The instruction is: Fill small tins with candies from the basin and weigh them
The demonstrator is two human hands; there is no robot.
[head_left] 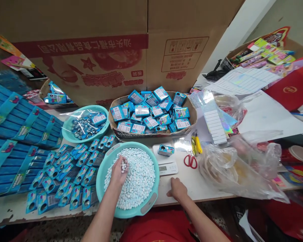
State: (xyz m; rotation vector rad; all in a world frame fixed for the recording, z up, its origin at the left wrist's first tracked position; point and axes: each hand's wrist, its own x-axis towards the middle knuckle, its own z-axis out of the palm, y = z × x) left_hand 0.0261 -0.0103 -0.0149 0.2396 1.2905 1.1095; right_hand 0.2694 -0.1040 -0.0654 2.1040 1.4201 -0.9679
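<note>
My left hand [119, 172] is in a teal basin [149, 205] full of small white candies [138, 174], its fingers cupped round several of them. My right hand [177, 189] rests on the white table [192, 183] just right of the basin, fingers curled under, nothing visible in it. Just beyond it stands a small digital scale [168, 168] with one little blue box [165, 150] on its pan. Rows of open blue boxes [65, 174] lie left of the basin.
A cardboard tray [192, 117] holds several closed blue boxes. A second teal basin [101, 130] holds shiny round pieces. Red scissors [190, 160], a yellow tool [197, 144], plastic bags [239, 168], label sheets [214, 122] and blue packs [17, 134] surround the work spot. A big carton [103, 50] stands behind.
</note>
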